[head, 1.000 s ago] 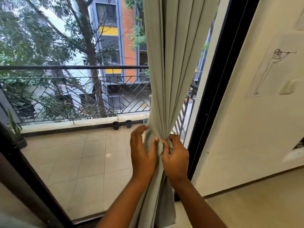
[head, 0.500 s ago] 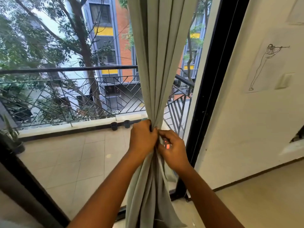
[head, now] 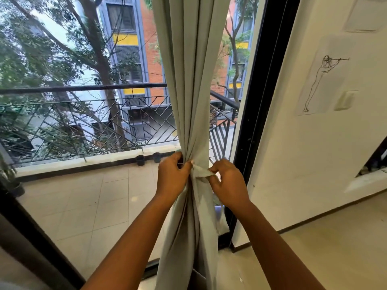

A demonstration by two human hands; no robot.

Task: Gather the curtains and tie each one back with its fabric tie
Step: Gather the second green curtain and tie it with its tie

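Observation:
A pale grey-green curtain [head: 188,80] hangs gathered into a narrow bunch in front of the glass door. A fabric tie [head: 201,172] of the same cloth runs across the bunch at its narrowest point. My left hand [head: 172,177] grips the gathered curtain and the tie's left part, thumb pressed on the cloth. My right hand [head: 227,183] pinches the tie's right end and holds it out to the right of the bunch. Below the hands the curtain falls loose to the floor.
A black door frame [head: 257,101] stands just right of the curtain, then a white wall [head: 314,164] with a line drawing [head: 320,80] and a switch [head: 345,100]. Beyond the glass lie a tiled balcony [head: 83,206], a metal railing [head: 83,122] and two small pots [head: 148,159].
My right hand has moved right, drawing the tie's end out from the bunch. The hands, close together before, are now apart. The camera view has also shifted, so the curtain sits more to the left.

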